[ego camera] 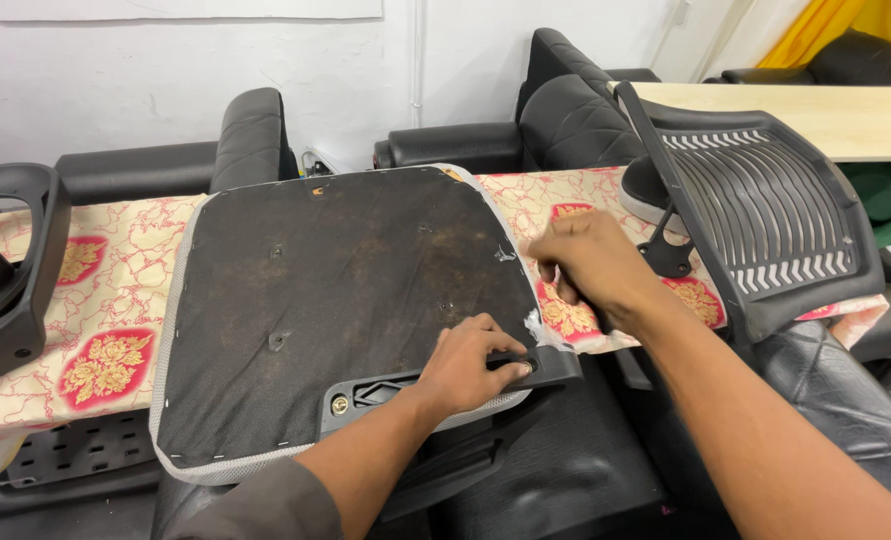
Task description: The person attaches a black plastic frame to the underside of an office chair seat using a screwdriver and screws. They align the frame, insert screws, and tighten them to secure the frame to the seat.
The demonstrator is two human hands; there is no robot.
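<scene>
Upturned chair seat, both hands at its near right corner

The seat base, a rounded square of worn black fabric stapled over grey mesh edging, lies flat at frame centre on a cream-and-red floral cloth. A black plastic bracket along its 5 o'clock edge runs long axis 8 to 2 o'clock. The left hand presses closed on it; the right hand, at 3 o'clock, is fisted, contents hidden. A ribbed plastic backrest stands beyond.
</scene>
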